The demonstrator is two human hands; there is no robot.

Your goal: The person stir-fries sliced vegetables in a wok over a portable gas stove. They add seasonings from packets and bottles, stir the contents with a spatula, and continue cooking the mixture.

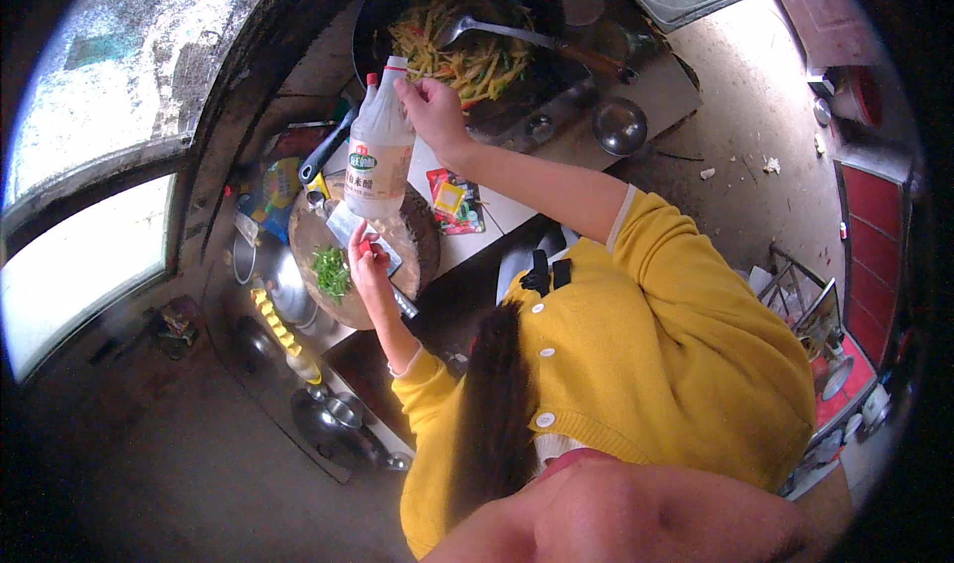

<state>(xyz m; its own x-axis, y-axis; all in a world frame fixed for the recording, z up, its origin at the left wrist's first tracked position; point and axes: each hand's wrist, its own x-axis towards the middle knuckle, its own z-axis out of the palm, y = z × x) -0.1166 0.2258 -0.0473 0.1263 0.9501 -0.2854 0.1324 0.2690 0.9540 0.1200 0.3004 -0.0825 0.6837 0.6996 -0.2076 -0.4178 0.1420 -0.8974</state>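
Observation:
My right hand (436, 116) grips the neck of a clear plastic bottle (377, 127), which bears a printed label and shows a red ring at its uncapped mouth. A second, red-capped neck (372, 80) shows just behind it. My left hand (369, 261) has its fingers bent around a small red thing (364, 248), seemingly a bottle cap. Under that hand lies a cleaver (387, 254) on a round wooden chopping board (350, 311), beside chopped green onion (330, 272). In the wok (364, 37), stir-fried strips (477, 63) lie with a metal spatula (507, 30) across them.
A steel bowl (619, 126) rests right of the stove. Red seasoning packets (456, 204) lie beside the board. Left of it are a lidded steel pot (287, 287), a yellow egg tray (276, 324) and a black-handled utensil (324, 149). A sink (700, 0) is at the top right.

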